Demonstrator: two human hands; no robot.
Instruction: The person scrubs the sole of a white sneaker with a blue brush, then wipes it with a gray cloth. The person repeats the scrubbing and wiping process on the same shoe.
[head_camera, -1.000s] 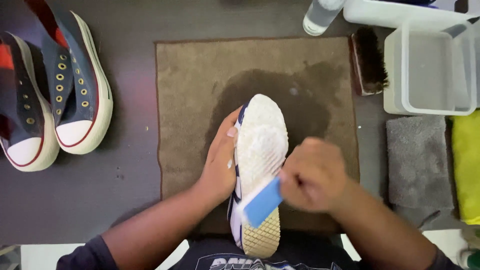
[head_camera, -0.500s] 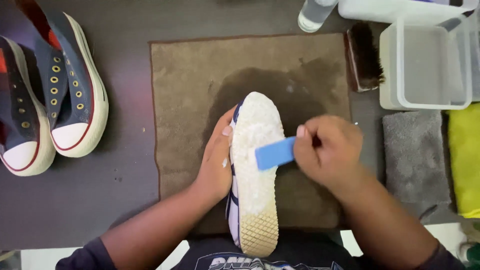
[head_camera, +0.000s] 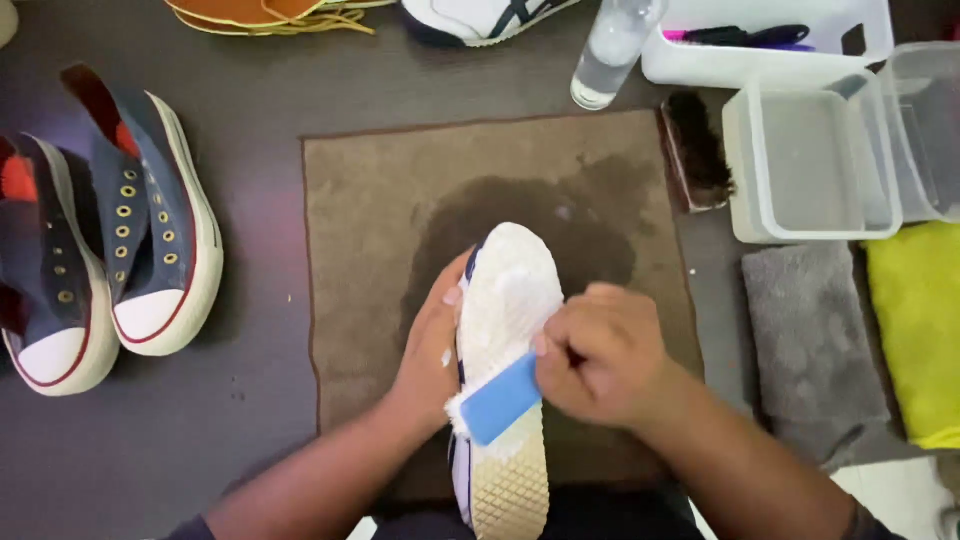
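Right hand (head_camera: 598, 355) grips a blue brush (head_camera: 502, 397), pressed against the foamy white sole of a sneaker (head_camera: 508, 330); left hand (head_camera: 432, 345) clasps the sneaker's side. Sneaker lies sole-up on a brown towel (head_camera: 380, 210) — wet patch beneath — on the tabletop (head_camera: 260, 90).

Shoe sole (head_camera: 512, 300): showing white with foam, a cream diamond-grid tread at the heel, navy and white side stripes. Brush (head_camera: 500, 398): showing bright blue. Towel (head_camera: 380, 230): showing brown, with a darker wet patch at its centre. Pair of high-top sneakers (head_camera: 130, 240): showing navy canvas, red lining, white toe caps, brass eyelets. Cloths: one showing grey (head_camera: 810, 340), one yellow (head_camera: 915, 330). Surface (head_camera: 250, 110): showing dark grey. Tub (head_camera: 810, 165): showing clear.
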